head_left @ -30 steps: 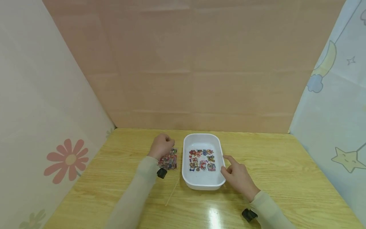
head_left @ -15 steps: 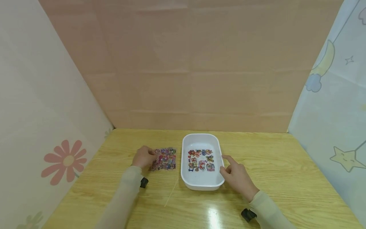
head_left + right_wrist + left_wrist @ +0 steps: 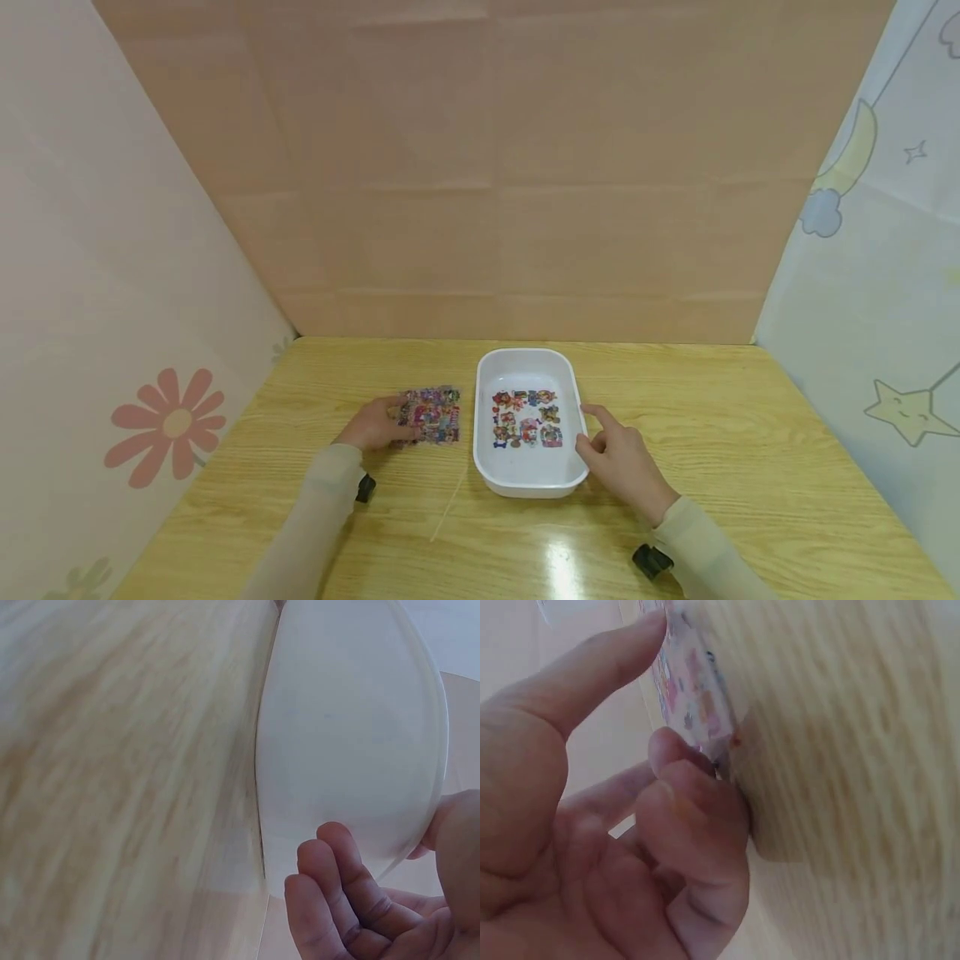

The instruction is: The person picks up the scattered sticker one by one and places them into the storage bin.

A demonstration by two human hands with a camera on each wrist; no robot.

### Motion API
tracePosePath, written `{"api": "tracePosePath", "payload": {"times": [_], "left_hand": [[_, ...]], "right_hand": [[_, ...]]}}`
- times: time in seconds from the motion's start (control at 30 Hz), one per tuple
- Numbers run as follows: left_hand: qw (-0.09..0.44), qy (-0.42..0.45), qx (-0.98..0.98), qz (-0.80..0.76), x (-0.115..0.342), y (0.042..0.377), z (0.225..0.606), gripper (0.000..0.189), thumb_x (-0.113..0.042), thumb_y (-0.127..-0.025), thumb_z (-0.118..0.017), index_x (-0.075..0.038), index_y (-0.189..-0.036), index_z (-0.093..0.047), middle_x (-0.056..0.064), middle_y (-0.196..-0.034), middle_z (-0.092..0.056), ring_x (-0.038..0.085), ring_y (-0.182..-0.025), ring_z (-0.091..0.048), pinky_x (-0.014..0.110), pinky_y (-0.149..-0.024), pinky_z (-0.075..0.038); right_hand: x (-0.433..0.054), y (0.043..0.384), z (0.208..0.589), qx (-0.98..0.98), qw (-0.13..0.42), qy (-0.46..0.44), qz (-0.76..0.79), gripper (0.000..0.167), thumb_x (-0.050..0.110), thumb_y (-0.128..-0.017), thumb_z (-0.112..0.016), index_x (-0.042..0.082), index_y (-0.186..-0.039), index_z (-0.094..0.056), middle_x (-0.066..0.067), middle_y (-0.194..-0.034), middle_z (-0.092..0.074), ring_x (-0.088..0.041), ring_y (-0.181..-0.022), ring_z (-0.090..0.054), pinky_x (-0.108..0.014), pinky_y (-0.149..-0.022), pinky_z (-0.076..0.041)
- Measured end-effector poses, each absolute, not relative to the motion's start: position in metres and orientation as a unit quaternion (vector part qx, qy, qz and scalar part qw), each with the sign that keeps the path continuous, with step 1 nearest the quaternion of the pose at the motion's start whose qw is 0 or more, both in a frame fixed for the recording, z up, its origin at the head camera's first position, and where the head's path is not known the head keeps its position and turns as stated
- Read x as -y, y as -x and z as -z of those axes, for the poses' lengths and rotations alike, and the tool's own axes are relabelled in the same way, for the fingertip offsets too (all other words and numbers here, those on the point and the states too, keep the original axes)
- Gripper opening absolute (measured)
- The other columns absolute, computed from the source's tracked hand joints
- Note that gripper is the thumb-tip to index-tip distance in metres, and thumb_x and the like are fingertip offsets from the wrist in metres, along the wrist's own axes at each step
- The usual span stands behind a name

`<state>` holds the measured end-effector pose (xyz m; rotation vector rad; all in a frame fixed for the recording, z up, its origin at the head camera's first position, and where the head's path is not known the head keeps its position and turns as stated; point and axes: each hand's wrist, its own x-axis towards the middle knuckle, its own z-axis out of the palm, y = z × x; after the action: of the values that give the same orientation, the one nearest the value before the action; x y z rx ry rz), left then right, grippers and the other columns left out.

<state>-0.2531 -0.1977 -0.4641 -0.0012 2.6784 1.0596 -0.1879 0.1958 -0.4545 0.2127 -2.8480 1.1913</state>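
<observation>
A flat sheet of small colourful cartoon stickers (image 3: 435, 415) lies on the table left of the tray. My left hand (image 3: 375, 423) is at its left edge, thumb and index finger spread apart. In the left wrist view, the thumb tip touches the sheet (image 3: 694, 690) and the other fingers bend in near its corner. A white rectangular tray (image 3: 531, 477) holds several cartoon cutouts (image 3: 528, 421) lying flat inside. My right hand (image 3: 626, 465) holds the tray's right side. In the right wrist view, its fingers (image 3: 341, 892) lie by the outer wall and the thumb is at the rim.
A thin pale stick (image 3: 448, 504) lies on the wooden table (image 3: 712, 450), in front of the sheet and left of the tray. A plain backdrop (image 3: 495, 208) stands behind, with printed panels on both sides.
My left hand has moved left, off the middle of the sticker sheet to its left edge, uncovering the stickers, and its fingers have spread. My right hand stays at the tray.
</observation>
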Motion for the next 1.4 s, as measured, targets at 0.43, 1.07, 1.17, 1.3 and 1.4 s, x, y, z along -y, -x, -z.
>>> {"api": "tracePosePath", "payload": {"times": [0.43,1.07,1.17,1.3,1.4], "left_hand": [[0.124,-0.002,-0.918,-0.376,0.197,0.254,0.468,0.088,-0.028,-0.084,-0.083,0.003,-0.152,-0.037,0.03,-0.147,-0.046,0.042,-0.129,-0.052,0.054,-0.106,-0.042],[0.109,0.003,-0.945,-0.308,0.189,0.246,0.46,0.079,-0.034,-0.085,-0.081,-0.003,-0.149,-0.046,0.024,-0.146,-0.05,0.042,-0.129,-0.052,0.059,-0.105,-0.041],[0.105,0.001,-0.954,-0.282,0.186,0.246,0.456,0.078,-0.036,-0.084,-0.081,-0.003,-0.148,-0.048,0.022,-0.145,-0.052,0.045,-0.132,-0.048,0.06,-0.103,-0.042],[0.102,0.006,-0.958,-0.269,0.184,0.245,0.452,0.077,-0.036,-0.084,-0.081,-0.004,-0.147,-0.049,0.02,-0.144,-0.053,0.044,-0.131,-0.049,0.058,-0.102,-0.043],[0.106,0.009,-0.955,-0.277,0.184,0.244,0.452,0.077,-0.033,-0.085,-0.081,-0.003,-0.148,-0.048,0.021,-0.145,-0.052,0.044,-0.132,-0.048,0.058,-0.103,-0.042]], "right_hand": [[-0.196,0.188,0.455,0.92,0.024,-0.069,-0.386,0.051,0.016,-0.096,-0.062,0.003,-0.143,-0.048,-0.002,-0.07,-0.068,-0.013,-0.054,-0.054,-0.026,-0.05,-0.044],[-0.196,0.188,0.455,0.918,0.032,-0.079,-0.388,0.05,0.015,-0.096,-0.062,0.001,-0.142,-0.049,-0.001,-0.071,-0.068,-0.012,-0.056,-0.056,-0.026,-0.054,-0.046],[-0.196,0.188,0.455,0.915,0.03,-0.078,-0.394,0.05,0.014,-0.096,-0.062,0.001,-0.143,-0.048,-0.003,-0.072,-0.068,-0.012,-0.056,-0.056,-0.026,-0.053,-0.047],[-0.195,0.188,0.455,0.914,0.024,-0.075,-0.398,0.051,0.014,-0.096,-0.061,0.001,-0.143,-0.047,-0.005,-0.073,-0.069,-0.013,-0.057,-0.057,-0.026,-0.053,-0.047],[-0.195,0.188,0.455,0.915,0.022,-0.076,-0.395,0.051,0.014,-0.096,-0.061,0.001,-0.144,-0.047,-0.004,-0.073,-0.069,-0.013,-0.057,-0.057,-0.026,-0.054,-0.047]]}}
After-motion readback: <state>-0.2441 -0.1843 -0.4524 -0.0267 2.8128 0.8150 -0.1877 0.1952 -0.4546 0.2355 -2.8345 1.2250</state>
